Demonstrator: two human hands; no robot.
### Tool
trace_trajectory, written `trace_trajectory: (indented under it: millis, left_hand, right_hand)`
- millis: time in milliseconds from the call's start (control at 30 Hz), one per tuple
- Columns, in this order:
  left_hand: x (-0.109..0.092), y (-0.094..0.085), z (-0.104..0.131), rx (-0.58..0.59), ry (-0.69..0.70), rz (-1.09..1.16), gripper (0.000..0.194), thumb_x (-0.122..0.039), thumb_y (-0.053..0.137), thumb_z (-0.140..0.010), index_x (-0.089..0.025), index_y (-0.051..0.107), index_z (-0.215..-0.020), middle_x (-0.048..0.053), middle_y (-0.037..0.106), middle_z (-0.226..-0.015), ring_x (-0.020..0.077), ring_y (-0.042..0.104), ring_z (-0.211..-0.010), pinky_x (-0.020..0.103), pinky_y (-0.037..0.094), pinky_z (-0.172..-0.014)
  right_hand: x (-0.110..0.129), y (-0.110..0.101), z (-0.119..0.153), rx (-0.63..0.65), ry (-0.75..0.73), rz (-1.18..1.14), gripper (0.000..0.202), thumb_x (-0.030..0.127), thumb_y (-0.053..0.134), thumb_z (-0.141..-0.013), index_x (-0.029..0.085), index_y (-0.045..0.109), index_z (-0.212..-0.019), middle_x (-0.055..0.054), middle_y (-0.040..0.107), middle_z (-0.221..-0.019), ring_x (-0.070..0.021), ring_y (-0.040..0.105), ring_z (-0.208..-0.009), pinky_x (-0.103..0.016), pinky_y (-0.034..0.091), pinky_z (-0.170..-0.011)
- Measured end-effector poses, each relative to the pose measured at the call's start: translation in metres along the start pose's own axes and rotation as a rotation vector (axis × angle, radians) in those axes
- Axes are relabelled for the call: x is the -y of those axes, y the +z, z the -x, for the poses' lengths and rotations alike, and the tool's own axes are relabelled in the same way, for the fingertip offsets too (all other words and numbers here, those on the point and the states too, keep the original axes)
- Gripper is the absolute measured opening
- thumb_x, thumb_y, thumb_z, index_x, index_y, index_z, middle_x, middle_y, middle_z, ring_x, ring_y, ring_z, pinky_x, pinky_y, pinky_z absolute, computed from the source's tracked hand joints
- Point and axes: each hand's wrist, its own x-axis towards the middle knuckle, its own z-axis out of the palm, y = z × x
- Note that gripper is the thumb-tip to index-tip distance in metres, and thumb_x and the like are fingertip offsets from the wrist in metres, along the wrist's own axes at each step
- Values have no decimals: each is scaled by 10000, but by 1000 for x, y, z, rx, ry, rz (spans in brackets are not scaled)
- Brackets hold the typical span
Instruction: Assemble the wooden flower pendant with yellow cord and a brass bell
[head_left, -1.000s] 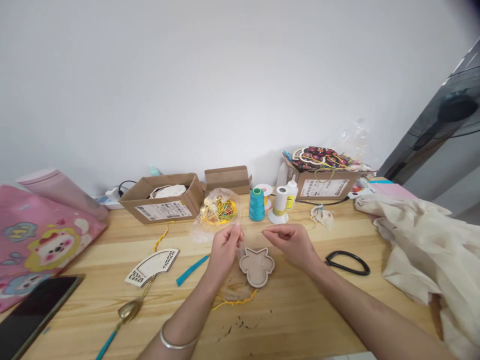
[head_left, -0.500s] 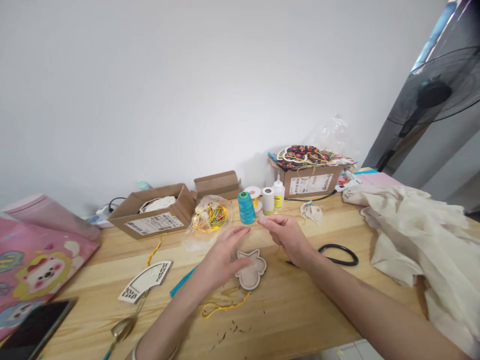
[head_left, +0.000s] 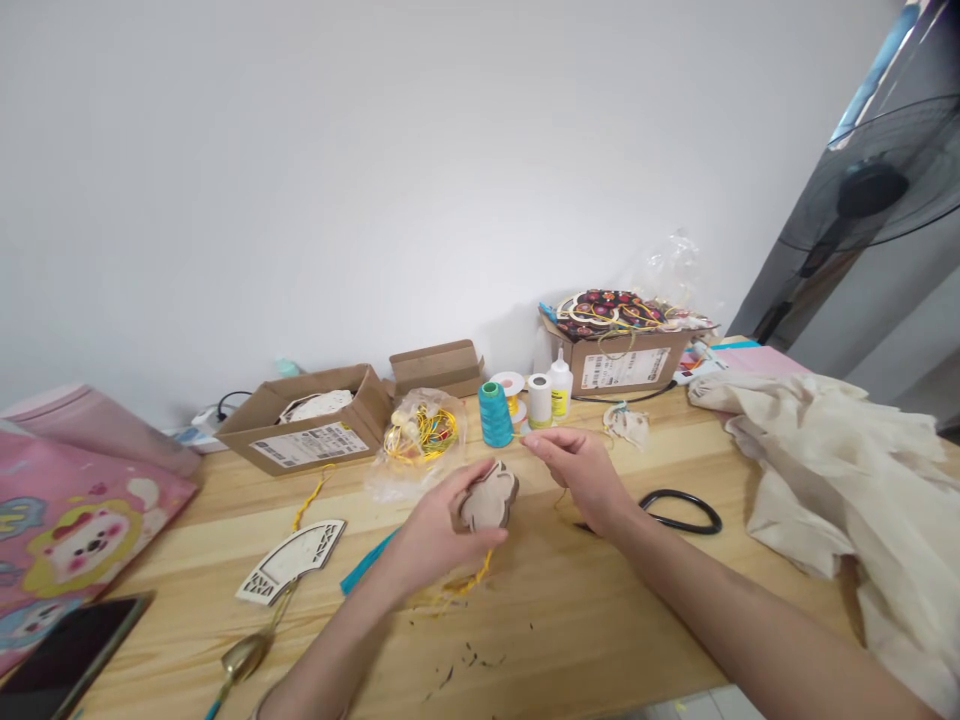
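Head view, entry one: what is your left hand [head_left: 442,525] gripping?

One lobed wooden cutout [head_left: 489,498]. Your thumb and fingers are grasping it by its edges, and it is tilting over the middle of the table [head_left: 570,620]; whether it is touching the wood, I cannot tell. One twisted yellow cord [head_left: 481,575] is trailing from its near end.

Entry two: your right hand [head_left: 577,465]?

Your thumb and forefinger are pinching one fine yellowish strand [head_left: 519,435], showing at the tips, to the right of the cutout.

What is standing beyond your hands?

One teal thread cone [head_left: 496,415], one white spool [head_left: 538,402] and one white bottle [head_left: 561,388] with a yellow label, grouping closely. Left of these, one clear plastic bag [head_left: 390,485] is holding tangled yellow cords [head_left: 427,432]. Two labelled boxes are flanking the group: the left box [head_left: 315,445], the right box [head_left: 626,367], the latter overflowing.

And toward the edges?

One teal strip [head_left: 367,562] is lying beside your left forearm, one fan-shaped wooden piece [head_left: 294,562] farther left. One black loop handle [head_left: 701,528] is lying near your right forearm. One cream cloth [head_left: 810,450] is heaping at far right; one phone [head_left: 71,650] is occupying the near left corner.
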Motion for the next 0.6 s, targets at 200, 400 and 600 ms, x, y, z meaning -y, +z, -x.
trace_trajectory:
  millis: [200, 400, 600]
  left_hand:
    - [-4, 14, -14, 135, -143, 1122, 452, -427, 478, -752, -170, 534, -1120, 119, 531, -1215, 298, 479, -1118, 477, 362, -931]
    - [9, 25, -13, 144, -211, 1537, 313, -289, 420, -801, -139, 606, -1004, 109, 639, -1046, 248, 560, -1011, 464, 342, -955]
    - [14, 20, -13, 97, -173, 1590, 353, -289, 378, -822, -127, 576, -1066, 115, 611, -1101, 245, 559, -1006, 434, 391, -913]
  right_hand:
    - [-2, -1, 3, -111, -213, 140, 184, 333, 628, -649, 157, 679, -673, 14, 532, -507, -79, 390, -452, -218, 322, -439]
    - [-6, 0, 8, -47, -537, 555, 140, 206, 554, -710, 158, 665, -639, 18, 499, -479, -68, 344, -437, -204, 295, -425]
    - [-11, 1, 9, 23, -594, 704, 135, 171, 548, -712, 165, 662, -639, 25, 489, -471, -73, 392, -449, -199, 315, -446]
